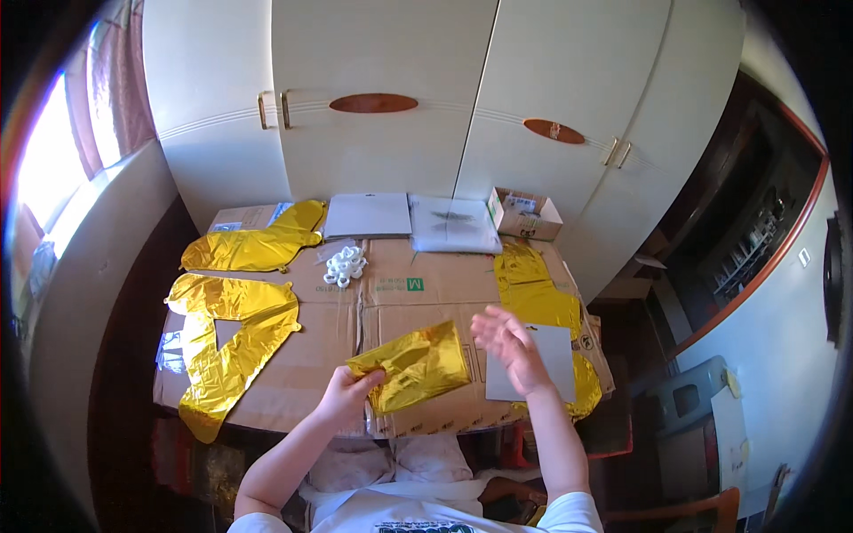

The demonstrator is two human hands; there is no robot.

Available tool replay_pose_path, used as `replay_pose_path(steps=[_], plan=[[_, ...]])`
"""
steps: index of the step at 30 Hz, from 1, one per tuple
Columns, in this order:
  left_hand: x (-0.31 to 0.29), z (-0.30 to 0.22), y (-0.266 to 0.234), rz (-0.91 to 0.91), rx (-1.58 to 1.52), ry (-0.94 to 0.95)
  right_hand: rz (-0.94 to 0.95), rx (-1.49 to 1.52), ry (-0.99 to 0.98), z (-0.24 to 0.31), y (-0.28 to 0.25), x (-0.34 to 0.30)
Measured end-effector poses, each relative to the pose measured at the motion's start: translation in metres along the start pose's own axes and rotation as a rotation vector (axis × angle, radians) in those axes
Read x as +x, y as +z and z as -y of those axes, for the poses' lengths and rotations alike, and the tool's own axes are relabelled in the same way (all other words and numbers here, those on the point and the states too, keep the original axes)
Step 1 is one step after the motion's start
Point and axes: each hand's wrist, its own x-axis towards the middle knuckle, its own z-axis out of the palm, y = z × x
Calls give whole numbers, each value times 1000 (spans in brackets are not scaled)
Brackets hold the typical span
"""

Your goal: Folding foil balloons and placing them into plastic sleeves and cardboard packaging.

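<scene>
A folded gold foil balloon (418, 366) is held in my left hand (345, 395), its thumb on top and fingers underneath, above the front middle of the cardboard-covered table. My right hand (513, 348) is raised to the right of it, fingers apart, with nothing in it. Below that hand lies a grey-white card (530, 373), partly over flat gold foil (538, 293) spread along the right side. On the left lie two more flat gold foil balloons, one bent and angular (240, 342), the other (258, 249) behind it.
Small white rings (345, 266) are heaped left of centre. At the back stand a stack of grey-white cards (367, 216), a pile of clear plastic bags (455, 226) and a small open cardboard box (524, 213). Cupboard doors (382, 53) rise directly behind the cardboard table top (329, 355).
</scene>
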Motion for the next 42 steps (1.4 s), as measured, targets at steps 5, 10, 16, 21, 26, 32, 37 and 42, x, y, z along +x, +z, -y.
replay_pose_path(steps=[5,10,16,21,26,32,37,42], plan=[[14,-3,-7,-46,-254,-216,112,235,364,-76,0,-7],[12,-3,-15,-69,-219,-250,105,147,368,-73,25,0],[14,-5,-19,-88,-203,-254,100,121,264,-84,29,15],[17,0,-24,-72,-189,-242,77,110,302,-71,38,31],[28,1,-27,-73,-219,-246,117,-40,271,-84,22,46],[40,-25,-21,-36,-427,-313,14,-12,248,-77,21,57],[48,-16,-21,-51,-443,-194,-32,73,252,-74,25,66],[57,-13,-24,-30,-346,-118,-23,100,248,-70,24,72]])
